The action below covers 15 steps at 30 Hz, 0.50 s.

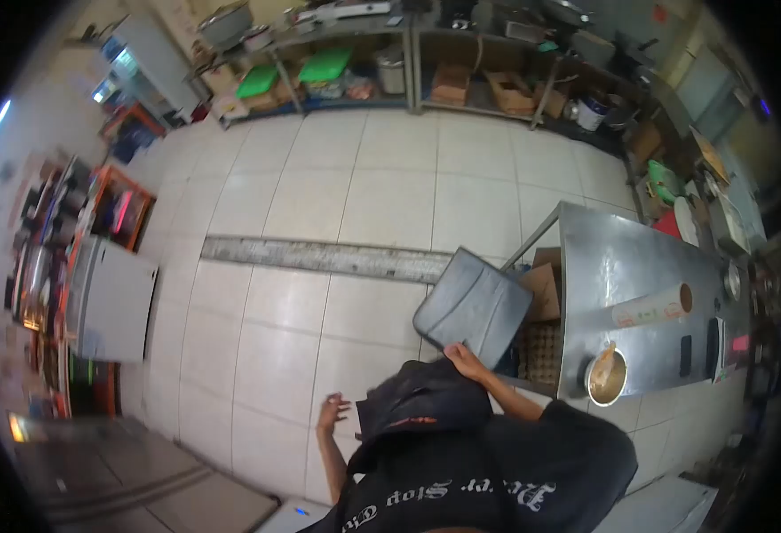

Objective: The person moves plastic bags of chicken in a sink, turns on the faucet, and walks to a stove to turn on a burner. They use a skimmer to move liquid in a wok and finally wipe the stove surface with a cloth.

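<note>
My left hand (334, 412) hangs beside the black cloth at my waist, its fingers apart and holding nothing. My right hand (466, 360) is at the lower edge of a grey padded chair (479, 298), its fingers curled; whether it grips the chair or something small cannot be made out. Black fabric (426, 391) with a small orange mark lies between the two hands, in front of my black shirt with white lettering.
A steel table (621, 258) at the right bears a bowl (605, 377) of food, a cardboard tube (652, 306) and a dark phone-like object. Egg trays and a box sit under it. A white freezer (113, 298) stands left. Shelves with boxes line the back wall.
</note>
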Motion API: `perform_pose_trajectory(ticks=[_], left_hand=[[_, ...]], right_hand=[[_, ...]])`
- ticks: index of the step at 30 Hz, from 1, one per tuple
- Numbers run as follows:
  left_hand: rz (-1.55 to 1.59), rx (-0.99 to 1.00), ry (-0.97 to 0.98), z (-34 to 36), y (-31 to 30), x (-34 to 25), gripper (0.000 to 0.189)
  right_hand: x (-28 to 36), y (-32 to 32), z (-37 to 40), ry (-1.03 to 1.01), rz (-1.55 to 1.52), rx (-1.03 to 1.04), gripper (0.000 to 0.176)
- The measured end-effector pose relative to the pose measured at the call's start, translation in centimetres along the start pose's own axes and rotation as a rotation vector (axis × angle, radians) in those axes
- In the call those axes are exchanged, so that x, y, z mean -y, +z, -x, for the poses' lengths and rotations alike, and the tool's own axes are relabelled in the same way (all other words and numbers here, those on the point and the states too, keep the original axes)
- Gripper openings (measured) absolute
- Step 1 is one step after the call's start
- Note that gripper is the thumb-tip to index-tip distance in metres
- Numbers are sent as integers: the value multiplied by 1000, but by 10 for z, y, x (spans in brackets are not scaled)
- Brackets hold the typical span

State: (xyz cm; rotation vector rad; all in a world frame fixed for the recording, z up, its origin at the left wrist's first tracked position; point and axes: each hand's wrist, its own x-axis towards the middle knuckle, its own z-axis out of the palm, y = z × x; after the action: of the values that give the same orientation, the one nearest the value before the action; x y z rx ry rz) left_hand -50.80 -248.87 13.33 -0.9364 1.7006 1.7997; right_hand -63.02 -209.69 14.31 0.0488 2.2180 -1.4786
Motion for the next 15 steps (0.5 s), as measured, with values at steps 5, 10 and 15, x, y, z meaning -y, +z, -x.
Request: perform_pose_trajectory(ticks=[5,10,15], left_hand=[[-331,-9,451,-137,-43,-287,34],[-591,-17,720,-306,-65,-452,34],[-572,25,362,-423,-46,-447,42]], right_hand=[[-55,3,-58,280,-76,-176,28],[-73,-4,-95,643,-20,-241,40],[-92,5,-173,189,732,289,30]])
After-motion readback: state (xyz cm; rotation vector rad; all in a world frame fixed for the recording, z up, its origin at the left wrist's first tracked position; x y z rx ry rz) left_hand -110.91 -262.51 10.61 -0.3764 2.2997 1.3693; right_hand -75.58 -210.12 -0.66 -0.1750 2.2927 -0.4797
